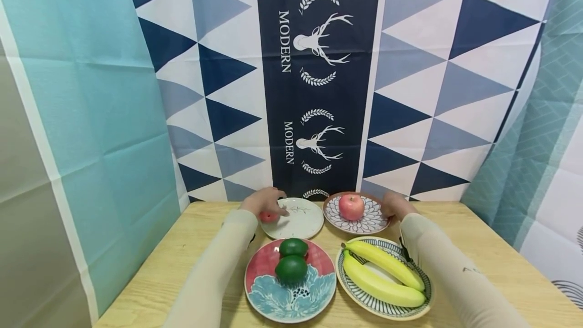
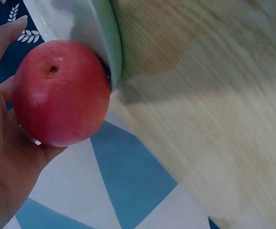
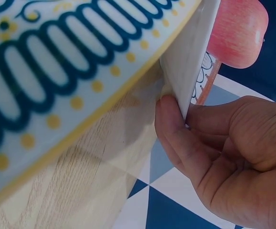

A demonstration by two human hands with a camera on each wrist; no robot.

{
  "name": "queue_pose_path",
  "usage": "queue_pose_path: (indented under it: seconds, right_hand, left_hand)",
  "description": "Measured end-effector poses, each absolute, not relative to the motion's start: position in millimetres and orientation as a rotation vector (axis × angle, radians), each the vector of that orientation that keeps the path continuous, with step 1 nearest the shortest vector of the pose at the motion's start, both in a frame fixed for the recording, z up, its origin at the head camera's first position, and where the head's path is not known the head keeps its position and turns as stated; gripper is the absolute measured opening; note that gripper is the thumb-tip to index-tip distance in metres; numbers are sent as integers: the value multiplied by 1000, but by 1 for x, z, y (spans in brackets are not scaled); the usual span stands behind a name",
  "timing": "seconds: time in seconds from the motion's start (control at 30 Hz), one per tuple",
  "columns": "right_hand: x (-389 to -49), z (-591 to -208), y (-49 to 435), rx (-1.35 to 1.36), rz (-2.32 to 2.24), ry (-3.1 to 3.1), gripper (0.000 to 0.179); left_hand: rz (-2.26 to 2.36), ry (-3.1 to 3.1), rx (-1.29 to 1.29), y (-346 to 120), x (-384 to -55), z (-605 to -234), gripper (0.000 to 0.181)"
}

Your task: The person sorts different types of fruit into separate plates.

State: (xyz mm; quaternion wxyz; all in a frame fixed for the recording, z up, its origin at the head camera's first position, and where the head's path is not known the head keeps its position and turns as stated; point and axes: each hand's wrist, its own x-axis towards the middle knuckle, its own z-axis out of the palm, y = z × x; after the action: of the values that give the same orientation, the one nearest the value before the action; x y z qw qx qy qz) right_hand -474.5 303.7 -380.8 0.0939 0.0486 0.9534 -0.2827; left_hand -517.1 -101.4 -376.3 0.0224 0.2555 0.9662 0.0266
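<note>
A red apple [image 2: 61,95] sits in the curve of my left hand [image 1: 266,201], at the left edge of a white plate [image 1: 302,224]. In the left wrist view, fingers show behind the apple and one fingertip stands apart from it. My right hand [image 1: 396,205] pinches the right rim of a brown-rimmed, petal-patterned plate [image 1: 334,211], its fingers [image 3: 173,117] at the underside in the right wrist view. On that plate rests another apple [image 1: 351,207].
Nearer on the wooden table [image 1: 168,272] stand a red and blue plate [image 1: 268,292] bearing two green avocados [image 1: 291,269] and a striped bowl [image 1: 346,282] with two bananas [image 1: 382,287]. The right forearm passes beside the bowl. A patterned curtain [image 1: 314,80] hangs behind.
</note>
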Motion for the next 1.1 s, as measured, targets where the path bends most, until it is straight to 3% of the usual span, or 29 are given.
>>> queue_pose_path:
  seconds: [1.1]
  right_hand:
    - [-476,-384,303,170,-871,2823,13]
  left_hand:
    - [43,3105,858,-111,-518,-395,39]
